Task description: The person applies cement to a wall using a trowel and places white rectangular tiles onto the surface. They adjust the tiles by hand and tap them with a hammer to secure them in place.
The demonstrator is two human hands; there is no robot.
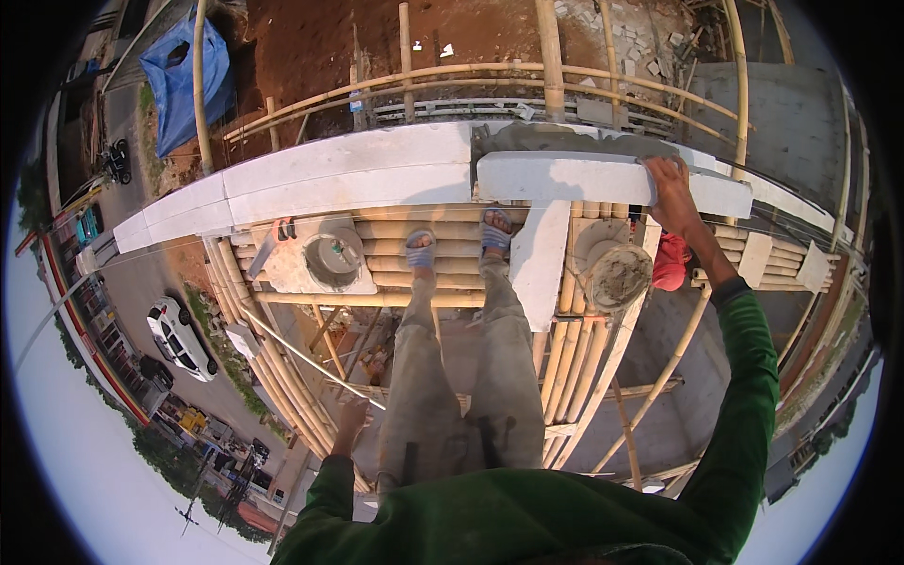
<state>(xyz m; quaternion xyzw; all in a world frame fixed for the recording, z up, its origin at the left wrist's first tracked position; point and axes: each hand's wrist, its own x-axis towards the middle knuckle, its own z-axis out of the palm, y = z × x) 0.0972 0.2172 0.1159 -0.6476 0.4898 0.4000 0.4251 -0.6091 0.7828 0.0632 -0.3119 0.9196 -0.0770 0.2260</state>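
Note:
My right hand [670,193] grips the top edge of a long white block [565,177], near its right part, with fingers over the edge. That block stands along the near side of a white block wall [348,179]. Wet grey mortar [584,141] lies on the wall just behind it. My left hand [353,416] hangs low beside my left leg, near a thin pale pole [306,356]; its fingers are too unclear to read. A round container of grey mortar [619,277] stands right of my feet, below the held block.
I stand on a bamboo platform [391,250] high above the ground, with gaps below. At left are a bucket [331,261] and a hand saw [271,247]. A white slab [541,264] lies right of my feet. Bamboo rails [405,80] run beyond the wall.

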